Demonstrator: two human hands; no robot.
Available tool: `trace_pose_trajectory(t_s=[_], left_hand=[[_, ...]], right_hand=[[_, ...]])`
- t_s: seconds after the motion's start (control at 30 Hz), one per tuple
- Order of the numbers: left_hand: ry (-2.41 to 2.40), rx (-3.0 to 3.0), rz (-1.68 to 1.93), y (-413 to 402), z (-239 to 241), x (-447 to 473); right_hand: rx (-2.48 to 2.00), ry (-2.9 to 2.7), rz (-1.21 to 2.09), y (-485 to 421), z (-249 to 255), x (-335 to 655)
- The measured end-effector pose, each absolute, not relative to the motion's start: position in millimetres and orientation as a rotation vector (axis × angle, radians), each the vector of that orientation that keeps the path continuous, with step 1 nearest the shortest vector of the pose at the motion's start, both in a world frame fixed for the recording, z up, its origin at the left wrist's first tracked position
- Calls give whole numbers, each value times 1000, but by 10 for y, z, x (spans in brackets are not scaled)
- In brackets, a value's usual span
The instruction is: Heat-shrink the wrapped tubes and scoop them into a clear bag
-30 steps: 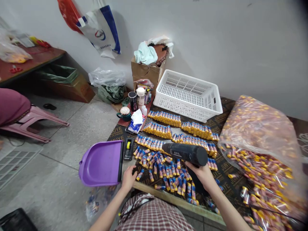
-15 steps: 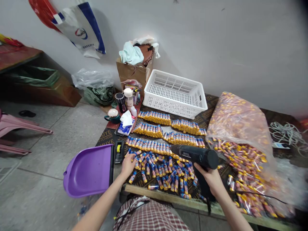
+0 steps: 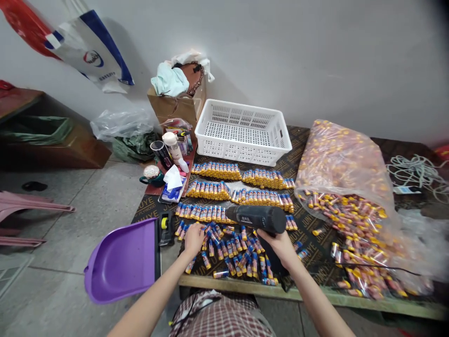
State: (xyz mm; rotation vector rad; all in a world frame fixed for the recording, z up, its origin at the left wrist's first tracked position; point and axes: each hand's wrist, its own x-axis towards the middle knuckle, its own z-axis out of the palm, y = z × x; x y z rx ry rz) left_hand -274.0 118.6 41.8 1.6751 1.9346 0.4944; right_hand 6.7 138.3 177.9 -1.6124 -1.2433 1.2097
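Rightward since the earliest frame, the left hand (image 3: 193, 238) I am steering is crossing from near the tape dispenser (image 3: 165, 229) onto the loose tubes (image 3: 230, 248); the black blower (image 3: 257, 216) is shifting leftward, and my view is panning right. Deciding relation: the loose tubes are lying beneath and to the right of the left fingers, spreading toward the right hand (image 3: 277, 245), the left hand being nearer to most of them. Their long axes are pointing many ways, many running roughly away from the body, one lying crosswise by the board's near edge. Each tube is showing a clear, printed body, blue at one end and yellow at the other.

I am seeing the left fingers curling downward among the tubes; whether they are pinching one, I cannot tell. The right fingers are grasping the blower below its barrel, which is lying crosswise above them, its nozzle pointing left and, from my viewpoint, overlapping the front row (image 3: 203, 213).

Just beyond the left fingertips, that row is standing side by side, blue ends up; farther off, stacked rows (image 3: 208, 189) are stretching toward a white basket (image 3: 242, 152). Well right of the right fingers, pink-and-yellow tubes (image 3: 368, 250) are spilling from a clear bag (image 3: 342, 159); left of the left fingers, a purple dustpan (image 3: 122, 262) is resting.
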Motion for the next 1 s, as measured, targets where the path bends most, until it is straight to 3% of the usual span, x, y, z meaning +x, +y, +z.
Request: trace_pose_trajectory(t_s=[0.23,0.5,0.67,0.87,1.0], left_hand=[[1688,2040,322,1934,504,-1869],[1308,2248,146,2375,406,-945],[1216,2315,89,2119,428,-968],[882,2576,320,1370,535,-1322],[1371,2413,379,1568,529,-1356]], right_hand=[[-1867,-764,1047,1006,1884,995],[-1890,-498,944,879,2021,1283],[-1888,-484,992,884,1987,1348],[-1926,-569,1056,860,1968,1443],[-1899,-668,1104,829,1972,1397]])
